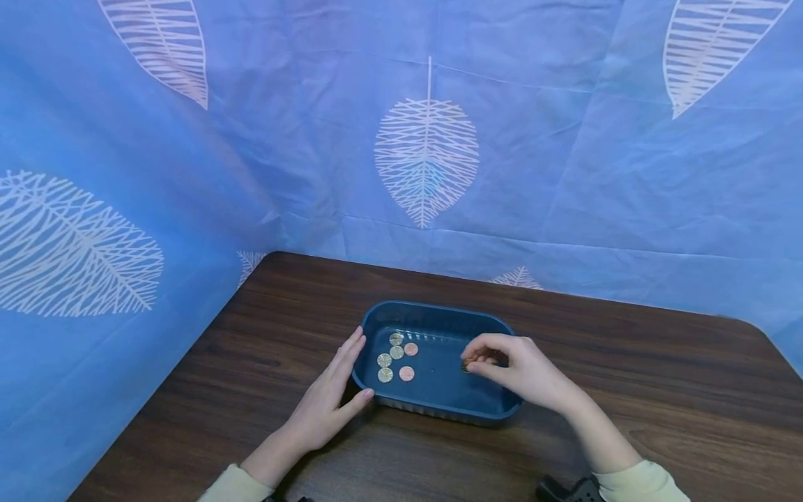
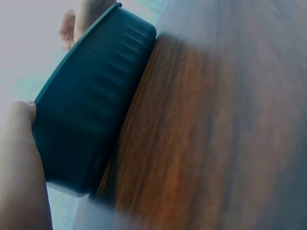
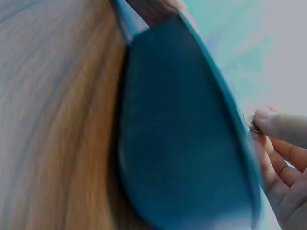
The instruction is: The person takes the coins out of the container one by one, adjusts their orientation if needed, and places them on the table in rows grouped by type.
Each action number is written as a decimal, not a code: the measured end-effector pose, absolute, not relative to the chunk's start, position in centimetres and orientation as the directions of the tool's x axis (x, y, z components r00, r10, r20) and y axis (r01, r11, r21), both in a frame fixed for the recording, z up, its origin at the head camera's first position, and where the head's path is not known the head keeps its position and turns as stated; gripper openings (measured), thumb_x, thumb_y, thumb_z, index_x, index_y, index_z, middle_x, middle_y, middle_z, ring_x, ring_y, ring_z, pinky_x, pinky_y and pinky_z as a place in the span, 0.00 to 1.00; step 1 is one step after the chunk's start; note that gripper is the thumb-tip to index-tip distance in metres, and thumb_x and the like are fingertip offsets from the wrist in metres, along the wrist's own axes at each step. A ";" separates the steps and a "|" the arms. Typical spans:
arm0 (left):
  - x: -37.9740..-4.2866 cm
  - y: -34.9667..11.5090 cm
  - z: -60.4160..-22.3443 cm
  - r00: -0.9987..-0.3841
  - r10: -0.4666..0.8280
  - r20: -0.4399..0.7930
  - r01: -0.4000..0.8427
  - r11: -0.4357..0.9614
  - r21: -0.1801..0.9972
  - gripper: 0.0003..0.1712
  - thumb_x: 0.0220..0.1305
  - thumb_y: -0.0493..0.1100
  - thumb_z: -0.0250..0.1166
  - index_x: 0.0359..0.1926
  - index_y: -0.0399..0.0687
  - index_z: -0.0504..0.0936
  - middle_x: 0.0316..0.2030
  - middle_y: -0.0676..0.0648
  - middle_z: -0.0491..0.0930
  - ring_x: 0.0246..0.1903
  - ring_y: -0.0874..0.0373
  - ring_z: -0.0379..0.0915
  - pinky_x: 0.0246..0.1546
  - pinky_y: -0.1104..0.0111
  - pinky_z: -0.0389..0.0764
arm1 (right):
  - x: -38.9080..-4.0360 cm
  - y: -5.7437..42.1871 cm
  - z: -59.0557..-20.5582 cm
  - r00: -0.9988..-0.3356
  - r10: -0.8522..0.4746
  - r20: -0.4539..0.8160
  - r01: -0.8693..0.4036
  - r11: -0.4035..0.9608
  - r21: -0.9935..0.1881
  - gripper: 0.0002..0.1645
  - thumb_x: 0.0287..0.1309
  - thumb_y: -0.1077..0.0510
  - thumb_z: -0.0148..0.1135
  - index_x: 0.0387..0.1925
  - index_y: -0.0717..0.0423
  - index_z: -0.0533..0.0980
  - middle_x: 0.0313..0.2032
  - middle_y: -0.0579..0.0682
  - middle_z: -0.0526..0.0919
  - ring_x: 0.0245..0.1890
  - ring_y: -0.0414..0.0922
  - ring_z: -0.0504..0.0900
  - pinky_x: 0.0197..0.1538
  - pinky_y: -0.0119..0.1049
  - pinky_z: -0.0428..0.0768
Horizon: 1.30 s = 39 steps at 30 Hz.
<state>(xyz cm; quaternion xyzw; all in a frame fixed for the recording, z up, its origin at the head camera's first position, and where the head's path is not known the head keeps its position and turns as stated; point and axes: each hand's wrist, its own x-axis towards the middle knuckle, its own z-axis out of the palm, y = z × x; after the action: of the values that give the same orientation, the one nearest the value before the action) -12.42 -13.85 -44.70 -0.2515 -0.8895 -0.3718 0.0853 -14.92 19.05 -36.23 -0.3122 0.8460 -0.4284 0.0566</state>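
A dark blue rectangular tray (image 1: 439, 408) with raised walls sits on the table. On the left part of its floor lie several coins, some gold-coloured (image 1: 385, 375) and two copper-coloured, such as the copper coin (image 1: 406, 374). My left hand (image 1: 323, 404) rests against the tray's left end with its fingers straight, the thumb at the near corner of the rim. Over the right part of the tray, my right hand (image 1: 517, 366) pinches a coin (image 1: 465, 365) between thumb and fingers. In the right wrist view the pinched coin (image 3: 253, 125) shows at the thumb tip, above rim level.
The dark wood table (image 1: 659, 376) extends to both sides of the tray. Behind and to the left hangs a blue cloth (image 1: 301, 139) with white leaf prints. A black device (image 1: 567, 489) is at the right wrist, by the sleeve.
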 end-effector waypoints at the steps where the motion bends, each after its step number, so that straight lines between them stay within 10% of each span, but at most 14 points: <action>1: -12.4 -13.9 -44.7 -0.859 0.384 0.338 0.511 0.598 0.618 0.42 0.68 0.58 0.56 0.75 0.55 0.48 0.74 0.58 0.40 0.71 0.55 0.44 0.61 0.44 0.61 | -14.7 19.8 -36.1 -0.815 -0.550 0.183 -0.475 0.452 -0.755 0.07 0.63 0.57 0.61 0.42 0.50 0.79 0.36 0.42 0.83 0.34 0.42 0.81 0.35 0.34 0.80; 6: -12.4 -13.8 -44.8 -0.864 0.378 0.331 0.501 0.602 0.622 0.43 0.68 0.58 0.56 0.75 0.55 0.47 0.74 0.59 0.40 0.71 0.55 0.44 0.61 0.45 0.62 | -13.8 23.3 -35.8 -0.898 -0.387 0.209 -0.395 0.503 -0.769 0.09 0.62 0.58 0.61 0.45 0.51 0.79 0.37 0.48 0.84 0.28 0.44 0.81 0.24 0.35 0.77; 12: -12.5 -13.8 -44.8 -0.863 0.379 0.335 0.504 0.593 0.628 0.43 0.68 0.56 0.57 0.75 0.55 0.47 0.74 0.59 0.40 0.71 0.55 0.44 0.62 0.45 0.61 | -13.1 26.2 -37.5 -0.946 -0.203 0.254 -0.325 0.626 -0.709 0.10 0.61 0.59 0.63 0.45 0.54 0.79 0.39 0.48 0.83 0.35 0.39 0.84 0.34 0.30 0.81; 39: -12.4 -13.7 -44.7 -0.855 0.384 0.349 0.518 0.601 0.608 0.42 0.68 0.57 0.57 0.75 0.55 0.49 0.74 0.57 0.42 0.71 0.55 0.44 0.61 0.44 0.61 | -12.5 27.2 -41.8 -0.956 -0.267 0.119 -0.278 0.706 -0.651 0.08 0.52 0.62 0.70 0.35 0.48 0.82 0.30 0.41 0.79 0.29 0.33 0.79 0.32 0.30 0.80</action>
<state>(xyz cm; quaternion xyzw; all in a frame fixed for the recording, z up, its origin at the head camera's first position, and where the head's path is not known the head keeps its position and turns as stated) -12.41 -13.69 -44.68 -0.2535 -0.8900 -0.3677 0.0913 -12.50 27.24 -41.82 -0.1475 0.9236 -0.3537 -0.0077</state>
